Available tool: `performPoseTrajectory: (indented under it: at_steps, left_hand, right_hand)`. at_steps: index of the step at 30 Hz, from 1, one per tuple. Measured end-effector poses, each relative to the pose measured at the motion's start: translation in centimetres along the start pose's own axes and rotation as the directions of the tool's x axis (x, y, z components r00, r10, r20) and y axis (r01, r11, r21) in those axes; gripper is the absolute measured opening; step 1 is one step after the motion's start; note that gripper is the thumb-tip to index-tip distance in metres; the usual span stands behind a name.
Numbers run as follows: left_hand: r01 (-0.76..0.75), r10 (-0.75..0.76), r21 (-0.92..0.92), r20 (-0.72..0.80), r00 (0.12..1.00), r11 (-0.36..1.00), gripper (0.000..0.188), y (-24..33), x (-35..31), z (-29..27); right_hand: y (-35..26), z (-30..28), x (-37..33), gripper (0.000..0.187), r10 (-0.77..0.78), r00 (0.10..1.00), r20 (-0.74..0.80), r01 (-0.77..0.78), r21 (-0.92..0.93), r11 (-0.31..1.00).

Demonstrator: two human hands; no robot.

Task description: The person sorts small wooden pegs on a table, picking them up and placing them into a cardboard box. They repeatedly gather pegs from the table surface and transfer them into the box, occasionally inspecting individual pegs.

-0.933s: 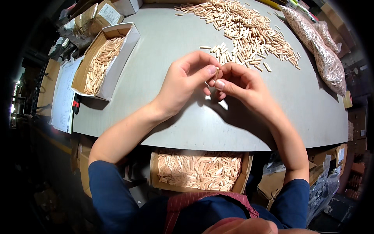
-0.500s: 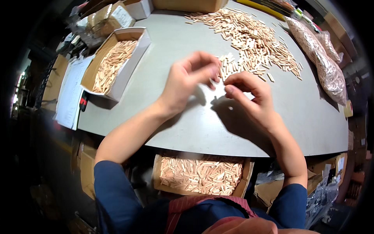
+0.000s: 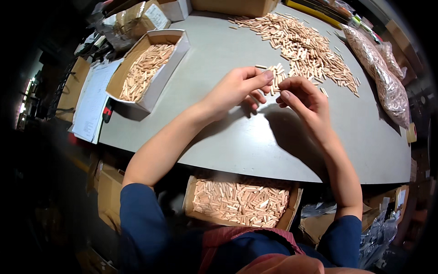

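A heap of small wooden dowels [image 3: 315,57] spreads over the far right of the grey table [image 3: 219,146]. At its near edge my left hand [image 3: 242,86] is closed, thumb pressed against the forefinger and the other fingers curled. What it pinches, if anything, is hidden. Just right of it, a small gap away, my right hand [image 3: 303,100] is also closed with thumb and forefinger drawn together. Anything between those fingertips is too small to make out. Several loose dowels lie right behind both hands, and both hands are held above the tabletop.
An open carton of dowels [image 3: 148,71] stands at the left, beside papers [image 3: 93,102]. Below the table's front edge, another box [image 3: 188,201] holds dowels. A filled clear bag [image 3: 381,77] lies at the right. A cardboard box [image 3: 232,7] stands at the back.
The view has shifted slightly, so the table and boxes sit further right. My left hand has turned somewhat, with its fingers more curled. Both hands stay close together near the heap.
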State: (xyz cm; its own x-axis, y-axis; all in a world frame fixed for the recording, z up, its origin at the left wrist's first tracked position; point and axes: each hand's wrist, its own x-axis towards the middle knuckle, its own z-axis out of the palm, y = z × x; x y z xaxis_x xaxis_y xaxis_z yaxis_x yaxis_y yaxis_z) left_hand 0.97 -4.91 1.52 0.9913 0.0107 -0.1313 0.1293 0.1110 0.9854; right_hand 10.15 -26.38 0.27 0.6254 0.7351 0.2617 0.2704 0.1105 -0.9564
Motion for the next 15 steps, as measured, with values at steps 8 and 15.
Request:
performPoseTrajectory:
  at_steps: [8, 15]
  left_hand:
    - [0.008, -0.016, 0.069, 0.119, 0.993, 0.998, 0.032, -0.2, -0.6, -0.2]
    - [-0.02, 0.016, 0.039, 0.099, 0.995, 0.999, 0.026, -0.3, -0.9, 0.5]
  right_hand:
    - [0.0, 0.1, -0.1, 0.02, 0.063, 0.996, 0.063, -0.068, 0.095, 0.993]
    - [-0.6, 0.1, -0.1, 0.019, 0.136, 0.986, 0.1, -0.157, 0.259, 0.953]
